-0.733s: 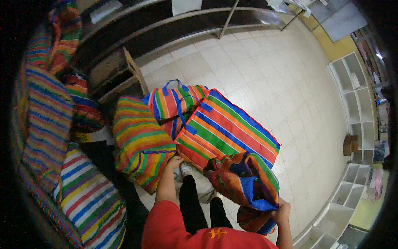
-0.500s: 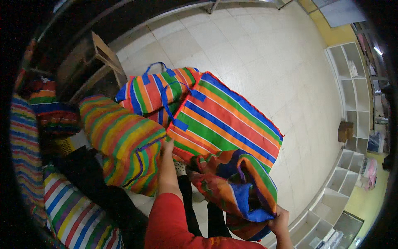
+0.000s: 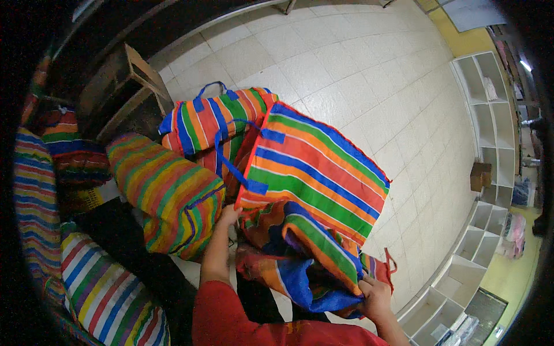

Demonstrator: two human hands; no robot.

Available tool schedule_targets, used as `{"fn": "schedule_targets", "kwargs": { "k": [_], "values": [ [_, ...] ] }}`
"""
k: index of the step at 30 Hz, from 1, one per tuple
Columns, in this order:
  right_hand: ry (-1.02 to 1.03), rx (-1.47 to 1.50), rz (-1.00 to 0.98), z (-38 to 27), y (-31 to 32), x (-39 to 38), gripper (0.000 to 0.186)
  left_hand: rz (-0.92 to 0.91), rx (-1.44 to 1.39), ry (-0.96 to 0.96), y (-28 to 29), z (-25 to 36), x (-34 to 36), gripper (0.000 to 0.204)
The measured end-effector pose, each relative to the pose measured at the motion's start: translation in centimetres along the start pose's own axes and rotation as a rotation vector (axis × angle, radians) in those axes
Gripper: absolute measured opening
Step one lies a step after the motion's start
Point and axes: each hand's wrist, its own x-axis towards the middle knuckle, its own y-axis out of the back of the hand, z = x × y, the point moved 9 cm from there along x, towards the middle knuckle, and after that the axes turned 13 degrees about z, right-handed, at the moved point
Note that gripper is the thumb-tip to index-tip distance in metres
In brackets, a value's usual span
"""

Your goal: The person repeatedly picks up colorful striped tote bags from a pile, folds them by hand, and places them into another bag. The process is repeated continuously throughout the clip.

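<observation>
A large striped woven bag (image 3: 323, 173) in red, orange, green, blue and white lies spread in front of me, with red edging and blue strap handles (image 3: 232, 167). Its near part is bunched up and gapes, showing folds inside. My left hand (image 3: 231, 214) is closed on the bag's left edge, close to a strap end. My right hand (image 3: 374, 295) grips the crumpled edge at the near right, with the fingers partly hidden by cloth. Directly behind lies another bag (image 3: 222, 112) of the same stripes, its blue handle standing up.
A full yellow, green and red striped bag (image 3: 167, 193) stands close by my left forearm. Further left are a white-based striped bag (image 3: 109, 288) and other striped bags. A wooden box (image 3: 130, 86) sits at the far left. White shelves (image 3: 490, 115) line the right wall beyond the tiled floor (image 3: 358, 75).
My right hand has moved slightly left and up, drawing the bunched edge with it. The near folds have shifted left and spread. My left hand has dropped a little, still gripping the bag.
</observation>
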Motion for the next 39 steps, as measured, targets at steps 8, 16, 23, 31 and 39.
{"fn": "schedule_targets", "kwargs": {
  "k": [8, 16, 23, 31, 39],
  "values": [
    [0.058, -0.191, 0.095, 7.5, 8.8, -9.3, 0.031, 0.367, 0.077, -0.551, 7.0, 19.6, -18.7, 0.026],
    [-0.025, -0.224, 0.374, 14.5, 21.9, -20.4, 0.034, 0.676, 0.228, -1.077, 15.0, 48.7, -45.8, 0.028],
    [-0.181, 0.036, 0.725, 17.8, 29.6, -29.1, 0.043, 0.699, 0.737, -1.489, 13.7, 56.7, -69.9, 0.020],
    [-0.156, 0.055, 0.901, 17.5, 35.4, -33.4, 0.051, 0.424, 0.807, -1.015, 2.7, 30.2, -65.4, 0.024],
    [0.160, 0.022, 0.843, 7.6, 41.7, -29.3, 0.040, 0.572, 0.657, -0.599, 8.6, 9.1, -61.9, 0.029]
  ]
}}
